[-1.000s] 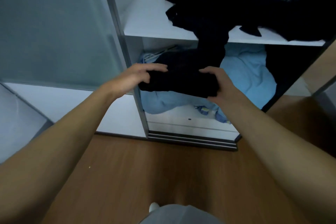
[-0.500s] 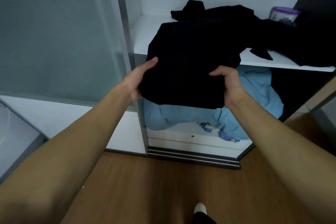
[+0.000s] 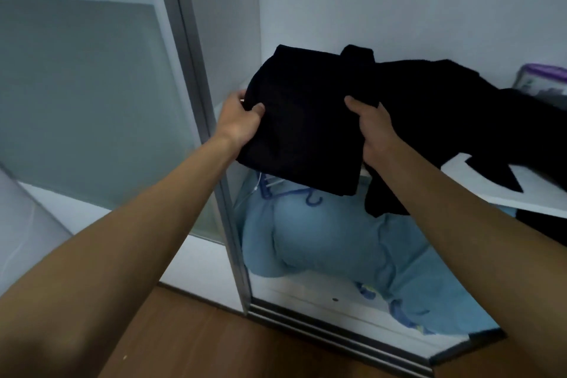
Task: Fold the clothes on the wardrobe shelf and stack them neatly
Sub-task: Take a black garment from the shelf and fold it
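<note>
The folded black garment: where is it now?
In the head view, the folded black garment is at centre, held by the left hand and right hand, at the left end of the white shelf.

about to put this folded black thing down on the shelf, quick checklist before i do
1. Left hand grips the folded garment: ok.
2. Right hand grips its other edge: ok.
3. Fold compact, nothing trailing: ok.
4. Free spot at the left of the shelf: cannot tell, the garment hides it.
5. Loose black heap out of the way: not ok, it sprawls across the shelf and hangs over its edge.
</note>
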Demonstrator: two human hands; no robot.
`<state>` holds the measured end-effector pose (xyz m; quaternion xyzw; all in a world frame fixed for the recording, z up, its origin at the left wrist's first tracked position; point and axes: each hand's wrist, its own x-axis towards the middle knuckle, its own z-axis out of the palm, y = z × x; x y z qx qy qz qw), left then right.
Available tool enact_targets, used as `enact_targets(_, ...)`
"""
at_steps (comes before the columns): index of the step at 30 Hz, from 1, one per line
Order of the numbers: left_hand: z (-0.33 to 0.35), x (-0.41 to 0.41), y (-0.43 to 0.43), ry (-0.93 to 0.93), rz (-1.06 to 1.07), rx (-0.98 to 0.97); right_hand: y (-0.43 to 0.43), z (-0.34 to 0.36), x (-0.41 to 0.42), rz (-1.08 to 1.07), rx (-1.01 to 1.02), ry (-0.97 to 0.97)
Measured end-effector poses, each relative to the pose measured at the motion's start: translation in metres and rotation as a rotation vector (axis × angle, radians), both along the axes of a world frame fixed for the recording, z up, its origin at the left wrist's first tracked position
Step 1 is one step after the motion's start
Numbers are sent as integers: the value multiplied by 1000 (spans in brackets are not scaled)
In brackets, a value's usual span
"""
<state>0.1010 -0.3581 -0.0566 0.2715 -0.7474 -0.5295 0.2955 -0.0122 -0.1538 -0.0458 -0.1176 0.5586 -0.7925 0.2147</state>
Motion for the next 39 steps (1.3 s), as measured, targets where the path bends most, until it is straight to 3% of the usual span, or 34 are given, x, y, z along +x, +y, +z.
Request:
enact_targets(3, 18, -32, -16, -129, 140, -142, -38, 2, -44, 2, 66, 1)
enact_targets(6, 15, -54, -27, -310, 221, -241, -68, -15, -77, 4, 307, 36)
enact_targets(9, -4, -70, -27, -396, 146, -335, -83, -45, -91, 44, 486, 69)
enact_targets(12, -26, -87, -28, -626, -50, -499, -93, -62, -95, -13, 437, 76)
enact_targets(16, -42, -106, -38, -837, -64, -679, -115, -67, -100, -67, 321, 41)
enact_targets(20, -39, -119, -57, -884, -46, -751, -142, -66, -106, -92, 218, -36)
enact_targets(24, -35, -124, -67, -645, 137, -907, -168, -65, -118, -156, 127, -235)
enact_targets(27, -43, -127, -71, -671, 93, -852, -184, -66, -126, -185, 113, -289)
enact_targets(30, -52, -129, -89, -812, -24, -739, -197, -71, -127, -101, 181, -214)
enact_targets(36, -55, -134, -113, -980, -107, -769, -195, -65, -137, 109, 555, 148)
enact_targets(39, -52, -135, -114, -993, -140, -764, -184, -53, -135, 125, 578, 198)
